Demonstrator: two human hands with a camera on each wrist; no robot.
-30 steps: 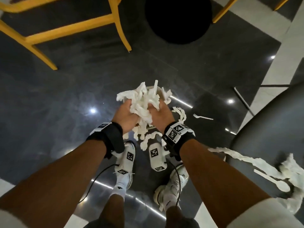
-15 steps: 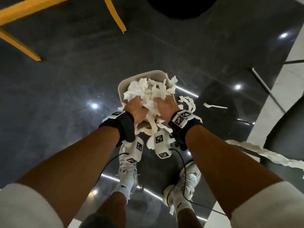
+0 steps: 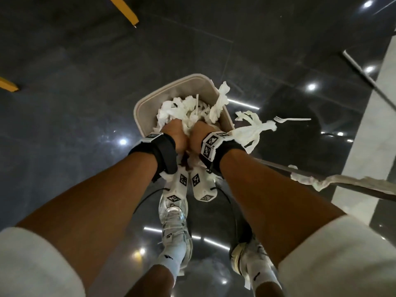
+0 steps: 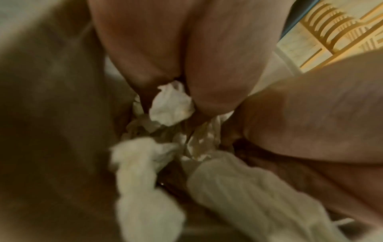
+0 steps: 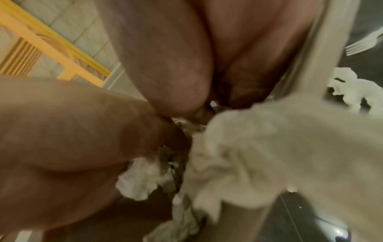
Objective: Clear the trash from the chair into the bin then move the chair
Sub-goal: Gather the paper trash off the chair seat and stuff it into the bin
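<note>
A beige bin (image 3: pixel 171 87) stands on the dark floor in front of my feet. Both hands are down in its mouth, side by side. My left hand (image 3: pixel 174 130) and right hand (image 3: pixel 200 131) grip one wad of torn white paper (image 3: pixel 182 108), with a white plastic stick (image 3: pixel 196 102) poking up from it. In the left wrist view my fingers (image 4: pixel 207 65) curl round crumpled paper (image 4: pixel 172 106). The right wrist view shows paper (image 5: pixel 259 139) bunched against my palm beside the bin wall (image 5: pixel 323 49). Paper strips (image 3: pixel 252 129) hang over the bin's right rim onto the floor.
A white plastic fork (image 3: pixel 291 119) lies on the floor right of the bin. The dark chair's edge (image 3: pixel 368 190) crosses the right side with a paper strip (image 3: pixel 334 181) draped on it. Yellow chair legs (image 3: pixel 126 11) stand at the far left.
Both hands have come down with the paper wad from above the bin into its mouth. Some strips have spilled over the right rim. My head has tilted further down.
</note>
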